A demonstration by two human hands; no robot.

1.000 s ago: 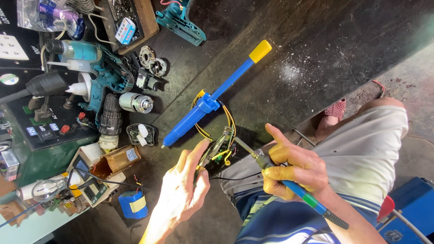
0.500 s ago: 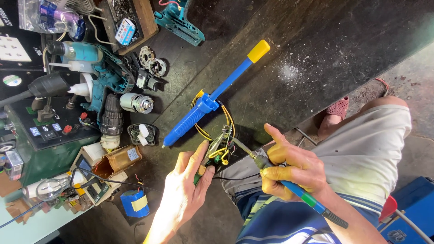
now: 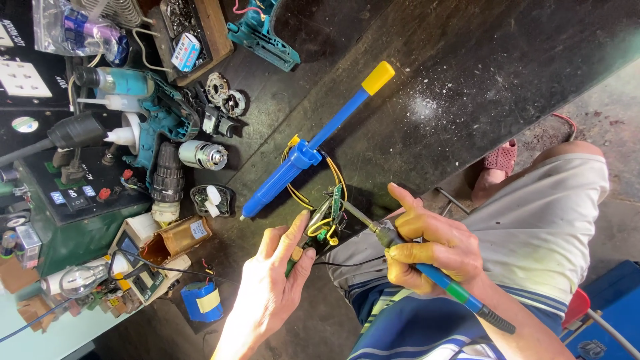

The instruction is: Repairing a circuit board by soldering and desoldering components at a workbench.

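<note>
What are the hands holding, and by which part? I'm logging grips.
Right hand grips the soldering iron by its blue handle; left hand pinches the small circuit board at its lower edge.

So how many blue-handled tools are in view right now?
2: the desoldering pump lying on the dark bench beside the circuit board, and the soldering iron in the right hand. Clutter may hide more.

Small white-blue box (image 3: 186, 51) in wooden tray (image 3: 217, 37), top left
</note>
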